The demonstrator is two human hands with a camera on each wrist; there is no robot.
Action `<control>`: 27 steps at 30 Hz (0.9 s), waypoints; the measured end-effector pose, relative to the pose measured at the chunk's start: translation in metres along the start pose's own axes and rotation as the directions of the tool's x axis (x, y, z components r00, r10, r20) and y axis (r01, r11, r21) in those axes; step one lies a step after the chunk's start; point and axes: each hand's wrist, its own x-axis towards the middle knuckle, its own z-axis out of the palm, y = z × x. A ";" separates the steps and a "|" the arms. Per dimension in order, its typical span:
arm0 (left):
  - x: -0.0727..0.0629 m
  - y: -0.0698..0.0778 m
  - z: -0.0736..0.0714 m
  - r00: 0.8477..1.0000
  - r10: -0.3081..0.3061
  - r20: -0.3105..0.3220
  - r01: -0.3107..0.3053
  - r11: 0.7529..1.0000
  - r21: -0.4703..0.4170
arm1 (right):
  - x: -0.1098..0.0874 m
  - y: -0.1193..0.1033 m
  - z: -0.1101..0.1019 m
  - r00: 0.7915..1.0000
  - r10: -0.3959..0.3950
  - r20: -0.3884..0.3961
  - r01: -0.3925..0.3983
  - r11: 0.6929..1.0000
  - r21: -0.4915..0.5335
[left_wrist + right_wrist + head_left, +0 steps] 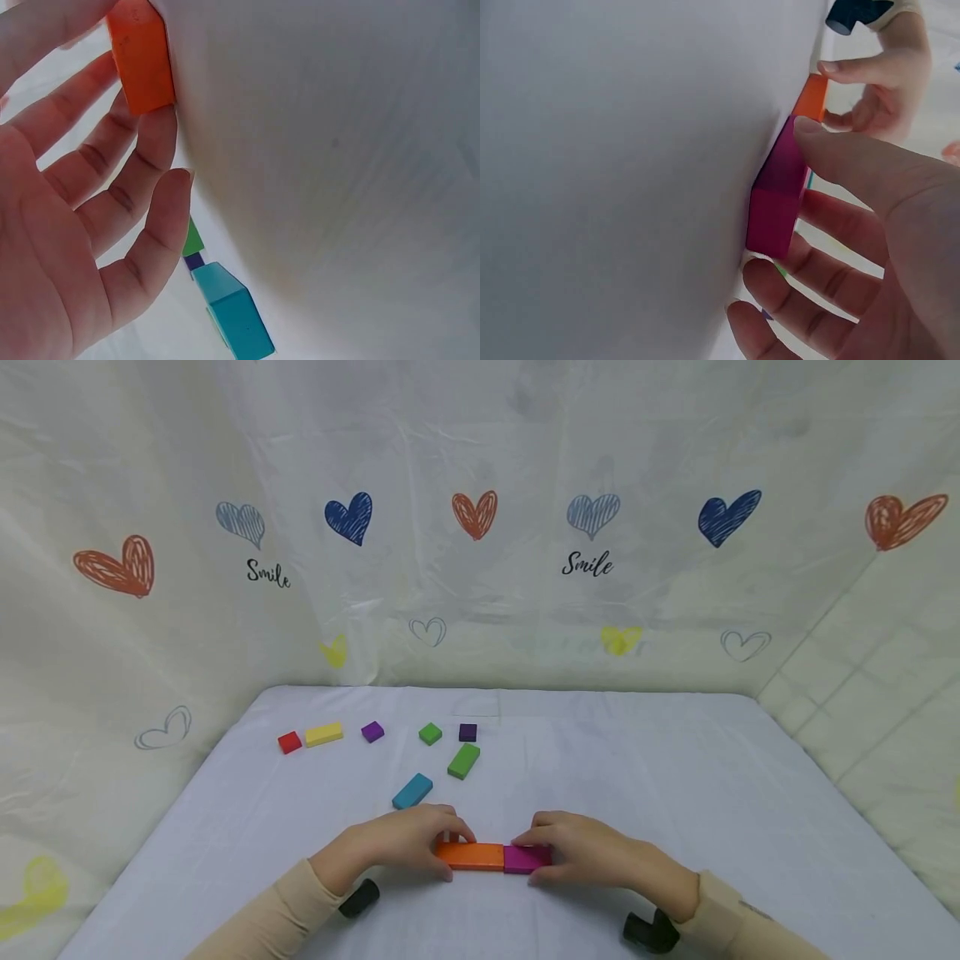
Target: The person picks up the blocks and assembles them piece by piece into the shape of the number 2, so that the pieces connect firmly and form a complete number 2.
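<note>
An orange block [472, 857] and a magenta block [525, 859] lie end to end on the white table, touching in a straight row. My left hand [416, 839] grips the orange block around its left end, thumb on the near side and fingers at the far side and end. At the other end, my right hand [581, 850] holds the magenta block between thumb and fingers, seen closely in the right wrist view with the magenta block [776, 195] nearest. The orange block [142, 64] also shows in the left wrist view. A blue block [412, 791] lies just beyond my left hand.
Farther back on the tabletop [675, 777] lie a green block [463, 761], a green cube [430, 733], a dark purple cube [467, 732], a purple cube [372, 732], a yellow block [324, 733] and a red cube [289, 742]. A heart-printed curtain [480, 593] hangs behind.
</note>
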 end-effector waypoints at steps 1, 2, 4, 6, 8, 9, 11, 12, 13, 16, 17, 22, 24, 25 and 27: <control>0.000 0.000 0.000 1.000 0.000 0.001 0.000 1.000 -0.003 | 0.002 -0.001 0.000 1.000 -0.001 0.001 0.001 1.000 -0.003; 0.000 -0.001 -0.001 1.000 0.001 0.003 -0.001 1.000 -0.006 | 0.003 -0.002 0.001 1.000 -0.001 0.002 0.001 1.000 -0.007; -0.001 -0.003 -0.002 1.000 0.006 0.005 -0.006 1.000 -0.017 | 0.007 -0.003 0.001 1.000 0.000 0.005 0.000 1.000 -0.009; -0.002 -0.005 -0.005 1.000 0.005 0.000 -0.005 0.999 -0.048 | 0.010 -0.005 0.003 1.000 0.001 0.006 -0.001 1.000 -0.013; -0.005 -0.009 -0.010 1.000 0.007 -0.018 -0.008 0.998 -0.068 | 0.012 -0.006 0.004 1.000 0.005 0.005 -0.005 1.000 -0.017; -0.006 -0.011 -0.013 0.999 0.005 -0.032 -0.008 0.997 -0.078 | 0.014 -0.006 0.006 1.000 0.007 0.002 -0.007 1.000 -0.017; -0.009 -0.015 -0.020 0.998 0.004 -0.064 -0.010 0.994 -0.107 | 0.015 -0.007 0.008 1.000 0.011 -0.003 -0.011 1.000 -0.015; -0.011 -0.018 -0.024 0.997 0.005 -0.082 -0.015 0.993 -0.115 | 0.016 -0.007 0.008 1.000 0.014 -0.004 -0.014 1.000 -0.013; -0.013 -0.021 -0.028 0.995 0.007 -0.101 -0.019 0.992 -0.123 | 0.016 -0.007 0.009 1.000 0.015 -0.007 -0.015 1.000 -0.010; -0.019 -0.029 -0.037 0.988 0.003 -0.151 -0.027 0.987 -0.161 | 0.017 -0.008 0.011 1.000 0.023 -0.007 -0.023 1.000 -0.004; -0.021 -0.032 -0.040 0.985 0.000 -0.171 -0.029 0.986 -0.165 | 0.017 -0.009 0.011 1.000 0.026 -0.007 -0.026 1.000 -0.005; -0.030 -0.050 -0.050 0.970 -0.051 -0.237 0.007 0.983 -0.182 | 0.017 -0.010 0.011 0.999 0.035 -0.002 -0.035 0.999 -0.013; -0.032 -0.057 -0.053 0.966 -0.081 -0.244 0.035 0.982 -0.184 | 0.017 -0.011 0.010 0.999 0.038 0.000 -0.038 0.999 -0.013; -0.033 -0.060 -0.053 0.964 -0.099 -0.246 0.054 0.981 -0.185 | 0.017 -0.011 0.010 0.999 0.038 0.000 -0.038 0.999 -0.013; -0.032 -0.066 -0.053 0.960 -0.137 -0.244 0.094 0.979 -0.181 | 0.017 -0.010 0.009 0.999 0.036 0.000 -0.036 0.999 -0.012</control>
